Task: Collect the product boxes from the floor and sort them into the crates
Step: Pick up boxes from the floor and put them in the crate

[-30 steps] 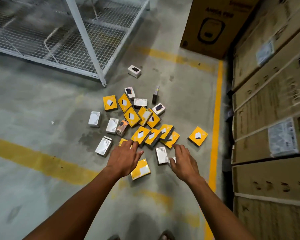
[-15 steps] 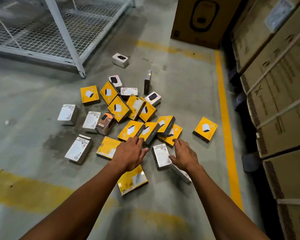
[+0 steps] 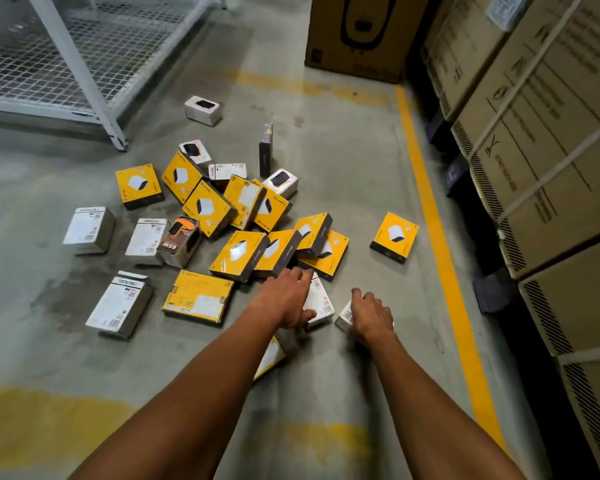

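Left hand [image 3: 284, 299] lies flat-fingered on a white box [image 3: 321, 301]; right hand [image 3: 371, 317] grips a small white box [image 3: 344, 315]. Nearly all boxes scattered on floor [image 3: 326, 140], no crates visible; barely started.

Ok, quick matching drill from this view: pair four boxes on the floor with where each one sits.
Things:
1. 65W box
2. lone yellow box
3. dark slim box
4. small white box

Places:
A. standing upright beyond the pile
B. farthest out, near the wire rack
C. apart on the right, near the yellow floor line
D. left of the pile, beside a white box

Pairs: 1-D, 2-C, 3-A, 4-B
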The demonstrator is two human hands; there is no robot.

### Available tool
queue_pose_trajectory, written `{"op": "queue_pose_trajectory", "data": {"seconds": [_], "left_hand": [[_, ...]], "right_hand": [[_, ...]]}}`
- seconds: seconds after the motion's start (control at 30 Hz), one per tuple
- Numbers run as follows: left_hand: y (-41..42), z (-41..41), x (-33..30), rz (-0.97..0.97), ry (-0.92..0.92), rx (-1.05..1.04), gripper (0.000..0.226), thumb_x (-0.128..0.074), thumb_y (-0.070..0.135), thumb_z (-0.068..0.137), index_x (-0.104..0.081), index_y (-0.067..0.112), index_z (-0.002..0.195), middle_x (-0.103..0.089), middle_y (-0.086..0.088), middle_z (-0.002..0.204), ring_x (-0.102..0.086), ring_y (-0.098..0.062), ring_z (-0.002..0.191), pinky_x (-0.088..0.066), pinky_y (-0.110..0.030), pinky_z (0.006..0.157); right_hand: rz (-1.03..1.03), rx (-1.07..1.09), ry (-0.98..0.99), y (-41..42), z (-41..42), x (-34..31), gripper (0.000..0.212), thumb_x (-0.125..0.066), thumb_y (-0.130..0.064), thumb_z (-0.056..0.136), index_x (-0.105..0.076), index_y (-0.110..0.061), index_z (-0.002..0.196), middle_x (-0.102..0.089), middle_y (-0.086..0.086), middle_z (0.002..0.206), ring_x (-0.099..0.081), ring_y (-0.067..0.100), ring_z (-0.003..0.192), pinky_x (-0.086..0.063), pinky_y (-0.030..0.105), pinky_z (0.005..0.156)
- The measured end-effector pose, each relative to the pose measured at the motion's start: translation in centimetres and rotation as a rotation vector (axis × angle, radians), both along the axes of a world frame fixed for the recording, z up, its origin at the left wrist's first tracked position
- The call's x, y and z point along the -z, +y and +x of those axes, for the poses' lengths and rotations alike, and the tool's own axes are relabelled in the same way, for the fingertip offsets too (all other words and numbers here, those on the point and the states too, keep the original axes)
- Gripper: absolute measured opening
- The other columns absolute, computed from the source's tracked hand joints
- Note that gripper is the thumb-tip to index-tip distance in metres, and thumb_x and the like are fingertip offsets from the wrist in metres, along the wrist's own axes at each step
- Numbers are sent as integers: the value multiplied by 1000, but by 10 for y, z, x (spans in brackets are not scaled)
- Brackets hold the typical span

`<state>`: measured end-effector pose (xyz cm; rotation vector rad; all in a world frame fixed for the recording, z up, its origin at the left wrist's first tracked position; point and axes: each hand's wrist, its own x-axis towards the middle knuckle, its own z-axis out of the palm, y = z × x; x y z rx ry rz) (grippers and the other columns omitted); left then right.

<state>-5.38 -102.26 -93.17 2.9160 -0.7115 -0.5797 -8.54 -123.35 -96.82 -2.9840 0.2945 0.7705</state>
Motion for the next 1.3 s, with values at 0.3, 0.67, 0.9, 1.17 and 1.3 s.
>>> {"op": "queue_pose_trajectory", "data": {"seconds": [0.3, 0.67, 0.9, 1.17, 1.3], "left_hand": [[-21, 7, -1, 14, 43, -60, 114, -78, 65, 80, -16, 16, 163, -30, -13, 162, -33, -36, 148, -41, -55, 113], [-49, 6, 8, 8, 71, -146, 118, -78, 73, 76, -17, 19, 162, -28, -14, 163, -31, -39, 149, -41, -58, 113], [-78, 8, 26, 46, 210, -308, 77, -48, 69, 99, -12, 47, 163, 9, -11, 173, -4, -49, 156, -39, -73, 109], [-81, 19, 48, 150, 292, -199, 58, -62, 54, 99, -55, 20, 146, -1, -20, 172, 5, -56, 155, -26, -70, 120], [-73, 14, 48, 66, 297, -269, 108, -90, 43, 75, -25, 27, 160, 0, -14, 171, -4, -51, 155, -35, -70, 115]], "right_hand": [[410, 359, -142, -36, 57, -69, 93, -79, -52, 80, -38, -10, 151, -55, 18, 144, -61, 36, 119, -55, 40, 85], [289, -45, -135, -50, 95, -176, 66, -77, -52, 85, -53, -25, 141, -64, 12, 130, -58, 28, 102, -47, 30, 79], [470, 76, -157, -54, 82, -147, 58, -70, -46, 92, -50, -25, 142, -63, 13, 132, -61, 32, 113, -55, 40, 92], [520, 135, -162, -65, 76, -135, 55, -59, -49, 95, -47, -30, 145, -60, 14, 137, -56, 35, 120, -51, 43, 99], [525, 176, -161, -72, 79, -128, 55, -58, -49, 95, -48, -28, 145, -60, 14, 136, -56, 35, 118, -49, 38, 89]]}}
